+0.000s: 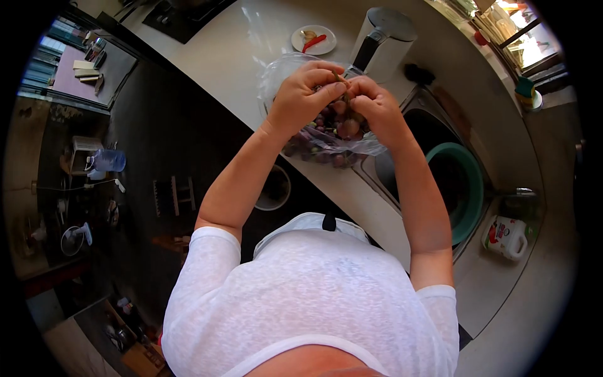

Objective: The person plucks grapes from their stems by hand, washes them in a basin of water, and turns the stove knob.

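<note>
Head view: our left hand (303,97) pinches a thin green stem (338,76) over round purple-red fruit (348,128) in clear plastic (370,147); right hand (379,112) curled, grip unclear. We'd pinch lightly, staying low.

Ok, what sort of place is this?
Probably a home kitchen: a black cooktop is set into the pale counter, a round green basin sits at the metal sink, and a clear pitcher with a black handle stands nearby.

No legible text, only blurred print on the white jug (506,237)
</note>
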A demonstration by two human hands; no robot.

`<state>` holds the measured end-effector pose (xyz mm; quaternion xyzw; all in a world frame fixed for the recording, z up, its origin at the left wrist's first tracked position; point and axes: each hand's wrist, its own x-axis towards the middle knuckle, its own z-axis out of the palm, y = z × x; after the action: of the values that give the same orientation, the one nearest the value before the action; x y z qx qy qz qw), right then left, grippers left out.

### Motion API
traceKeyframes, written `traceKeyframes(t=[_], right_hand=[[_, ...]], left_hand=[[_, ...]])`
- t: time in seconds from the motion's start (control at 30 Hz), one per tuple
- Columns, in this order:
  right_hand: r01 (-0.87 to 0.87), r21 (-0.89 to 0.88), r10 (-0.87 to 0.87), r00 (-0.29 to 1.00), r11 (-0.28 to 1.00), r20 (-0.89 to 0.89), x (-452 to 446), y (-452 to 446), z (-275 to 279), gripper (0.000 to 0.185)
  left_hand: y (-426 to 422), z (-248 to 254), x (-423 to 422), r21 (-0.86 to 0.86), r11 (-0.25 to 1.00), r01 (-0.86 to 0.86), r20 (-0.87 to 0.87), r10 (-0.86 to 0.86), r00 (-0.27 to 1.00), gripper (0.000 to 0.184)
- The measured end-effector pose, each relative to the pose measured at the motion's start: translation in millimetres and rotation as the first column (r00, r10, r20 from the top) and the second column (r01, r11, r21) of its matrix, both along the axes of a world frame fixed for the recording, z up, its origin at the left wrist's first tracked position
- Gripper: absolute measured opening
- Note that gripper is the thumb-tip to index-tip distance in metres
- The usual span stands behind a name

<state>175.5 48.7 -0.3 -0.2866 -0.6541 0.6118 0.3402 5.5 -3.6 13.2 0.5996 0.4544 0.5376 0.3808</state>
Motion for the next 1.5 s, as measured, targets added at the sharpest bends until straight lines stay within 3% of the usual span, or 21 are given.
traceKeyframes(t=[0.07,0.13,0.23,0.37,0.47,0.53,0.67,0.7,0.73,0.77,0.83,0.87,0.9,0.93,1.07,1.13,1.17,1.23,1.37,1.5], right_hand=[[0.005,0.015,-0.005,1.0,1.0,-0.005,3,0,-5,0.012],[-0.079,-0.215,0.067,0.996,0.973,-0.064,6,-1,-9,0.014],[-0.156,-0.287,0.105,0.977,0.945,-0.187,5,-8,-9,0.018],[-0.132,-0.228,0.079,0.97,0.965,-0.228,3,-15,-11,0.018],[-0.205,-0.34,0.082,0.936,0.918,-0.343,3,-21,-5,0.017],[-0.153,-0.332,0.058,0.959,0.931,-0.279,4,-20,-6,0.016],[-0.054,-0.308,0.005,0.988,0.95,-0.157,6,-19,-12,0.017],[0.05,0.013,-0.049,0.996,0.999,-0.077,7,-10,-26,0.019],[0.124,0.34,-0.125,0.992,0.932,-0.018,8,-5,-31,0.02],[0.125,0.341,-0.126,0.992,0.932,-0.017,11,-3,-34,0.02],[0.192,0.149,-0.18,0.98,0.97,-0.089,13,-3,-32,0.017],[0.193,0.149,-0.181,0.979,0.97,-0.089,15,-4,-28,0.017],[0.162,-0.144,-0.181,0.974,0.976,-0.136,16,-7,-17,0.015],[0.103,-0.422,-0.194,0.964,0.901,-0.18,16,-9,-11,0.012],[0.052,-0.425,-0.154,0.965,0.904,-0.21,16,-4,-25,0.011],[0.113,-0.185,-0.162,0.947,0.976,-0.276,13,0,-35,0.014],[0.112,-0.187,-0.162,0.947,0.976,-0.276,15,1,-36,0.014],[0.111,-0.205,-0.144,0.977,0.972,-0.155,18,0,-28,0.015],[0.079,-0.232,-0.135,0.963,0.97,-0.234,14,-3,-17,0.014],[0.087,-0.217,-0.116,0.986,0.972,-0.124,12,-3,-20,0.014]], left_hand=[[0,-1,1,0.003,1.0,-0.025,-0.046,0.025,0.999,0.014],[2,0,2,0.0,1.0,0.008,0.017,-0.008,1.0,0.014],[2,6,7,-0.1,0.994,0.046,0.154,-0.03,0.988,0.014],[4,6,12,-0.148,0.988,0.048,0.166,-0.023,0.986,0.013],[7,2,13,-0.109,0.993,0.037,0.119,-0.024,0.993,0.013],[8,-3,12,-0.014,1.0,0.027,-0.05,-0.027,0.998,0.013],[5,-3,15,0.056,0.998,-0.015,-0.174,0.025,0.984,0.018],[3,-1,16,0.119,0.992,-0.028,-0.213,0.053,0.976,0.017],[1,0,17,0.183,0.982,-0.038,-0.249,0.084,0.965,0.017],[-2,1,19,0.183,0.982,-0.037,-0.249,0.083,0.965,0.017],[-6,2,22,0.142,0.986,-0.088,-0.161,0.11,0.981,0.016],[-4,-1,24,0.142,0.986,-0.086,-0.161,0.109,0.981,0.016],[0,-5,25,0.189,0.974,-0.126,-0.18,0.16,0.97,0.016],[2,-8,26,0.236,0.958,-0.164,-0.197,0.212,0.957,0.015],[7,-14,24,0.309,0.937,-0.164,-0.317,0.264,0.911,0.011],[11,-16,17,0.419,0.898,-0.134,-0.482,0.345,0.806,0.009],[11,-16,15,0.417,0.899,-0.134,-0.483,0.344,0.806,0.009],[13,-12,12,0.482,0.874,-0.068,-0.583,0.377,0.719,0.008],[11,-8,11,0.482,0.872,-0.082,-0.539,0.369,0.757,0.009],[11,-7,9,0.418,0.902,-0.106,-0.529,0.337,0.779,0.007]])
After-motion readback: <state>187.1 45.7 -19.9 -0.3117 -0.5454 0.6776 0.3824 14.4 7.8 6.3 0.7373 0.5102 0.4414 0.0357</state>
